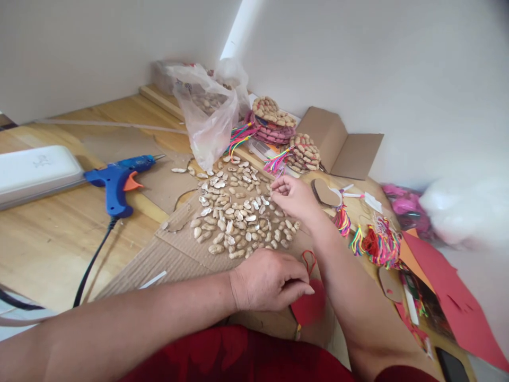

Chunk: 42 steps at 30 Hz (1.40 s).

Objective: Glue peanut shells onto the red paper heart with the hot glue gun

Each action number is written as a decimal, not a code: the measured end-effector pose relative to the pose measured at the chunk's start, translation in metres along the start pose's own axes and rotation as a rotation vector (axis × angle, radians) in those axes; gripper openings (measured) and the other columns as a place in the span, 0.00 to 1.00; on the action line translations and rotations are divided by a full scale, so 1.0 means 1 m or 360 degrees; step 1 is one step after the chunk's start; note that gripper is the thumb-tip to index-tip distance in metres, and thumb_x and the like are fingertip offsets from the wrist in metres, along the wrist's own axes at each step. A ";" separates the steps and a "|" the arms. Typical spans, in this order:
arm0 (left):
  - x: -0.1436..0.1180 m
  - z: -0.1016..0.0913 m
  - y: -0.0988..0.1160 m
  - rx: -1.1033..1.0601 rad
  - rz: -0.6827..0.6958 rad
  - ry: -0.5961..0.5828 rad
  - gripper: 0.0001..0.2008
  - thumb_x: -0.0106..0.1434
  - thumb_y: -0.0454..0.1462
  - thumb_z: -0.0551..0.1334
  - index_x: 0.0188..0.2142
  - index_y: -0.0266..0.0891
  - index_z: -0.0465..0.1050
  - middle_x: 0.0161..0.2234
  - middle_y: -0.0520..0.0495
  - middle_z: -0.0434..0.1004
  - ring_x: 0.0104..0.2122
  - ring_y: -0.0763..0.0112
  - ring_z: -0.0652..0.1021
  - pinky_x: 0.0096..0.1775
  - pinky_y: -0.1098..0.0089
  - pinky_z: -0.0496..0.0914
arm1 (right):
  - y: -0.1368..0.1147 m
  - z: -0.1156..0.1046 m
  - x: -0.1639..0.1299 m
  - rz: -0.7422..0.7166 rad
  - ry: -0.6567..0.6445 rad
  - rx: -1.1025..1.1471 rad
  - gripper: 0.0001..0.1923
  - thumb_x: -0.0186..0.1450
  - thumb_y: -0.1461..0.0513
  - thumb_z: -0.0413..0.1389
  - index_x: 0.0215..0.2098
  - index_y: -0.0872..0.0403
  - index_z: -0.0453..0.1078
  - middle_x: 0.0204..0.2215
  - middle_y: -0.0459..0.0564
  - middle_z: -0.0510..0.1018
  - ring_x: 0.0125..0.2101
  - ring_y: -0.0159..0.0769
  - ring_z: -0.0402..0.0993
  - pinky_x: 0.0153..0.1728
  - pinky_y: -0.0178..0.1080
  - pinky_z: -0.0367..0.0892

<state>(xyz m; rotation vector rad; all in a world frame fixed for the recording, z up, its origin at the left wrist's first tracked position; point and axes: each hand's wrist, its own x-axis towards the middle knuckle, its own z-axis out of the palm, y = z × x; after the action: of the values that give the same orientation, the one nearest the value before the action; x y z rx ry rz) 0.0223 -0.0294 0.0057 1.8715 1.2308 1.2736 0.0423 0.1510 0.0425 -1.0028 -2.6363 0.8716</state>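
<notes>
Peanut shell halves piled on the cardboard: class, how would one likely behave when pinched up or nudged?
The peanut shell halves look thin and hollow, so probably very light and easily crushed. Curved, they would likely rock or skid when nudged. The right hand reaches over them, fingertips together.

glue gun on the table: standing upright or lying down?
Lying down. The blue glue gun rests on its side on the wooden table, nozzle pointing right toward the peanut shells, cord trailing off the handle.
</notes>
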 end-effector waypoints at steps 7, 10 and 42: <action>0.000 0.000 -0.002 -0.0013 0.0015 -0.0003 0.11 0.71 0.41 0.59 0.37 0.38 0.76 0.33 0.50 0.80 0.33 0.71 0.78 0.36 0.73 0.67 | -0.015 0.007 0.035 -0.0007 -0.0087 -0.0517 0.06 0.55 0.66 0.60 0.31 0.51 0.77 0.27 0.46 0.80 0.31 0.40 0.77 0.33 0.38 0.68; -0.001 0.001 -0.002 -0.0013 0.0015 0.0003 0.11 0.71 0.41 0.59 0.37 0.38 0.76 0.33 0.49 0.80 0.33 0.71 0.78 0.37 0.73 0.67 | -0.019 0.013 0.042 -0.0043 -0.0073 -0.0587 0.05 0.54 0.68 0.60 0.26 0.51 0.76 0.27 0.49 0.80 0.33 0.43 0.77 0.36 0.40 0.68; 0.001 0.004 -0.003 0.0046 0.0070 0.0034 0.11 0.69 0.42 0.63 0.34 0.38 0.76 0.33 0.50 0.81 0.34 0.72 0.79 0.36 0.73 0.68 | -0.019 0.010 -0.011 -0.0460 0.0144 -0.0269 0.10 0.66 0.62 0.57 0.41 0.53 0.80 0.31 0.48 0.83 0.30 0.37 0.77 0.36 0.37 0.68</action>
<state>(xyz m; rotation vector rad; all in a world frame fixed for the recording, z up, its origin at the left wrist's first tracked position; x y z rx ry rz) 0.0249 -0.0264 0.0018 1.9198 1.2312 1.3091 0.0370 0.1281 0.0461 -0.6518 -2.7189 0.5347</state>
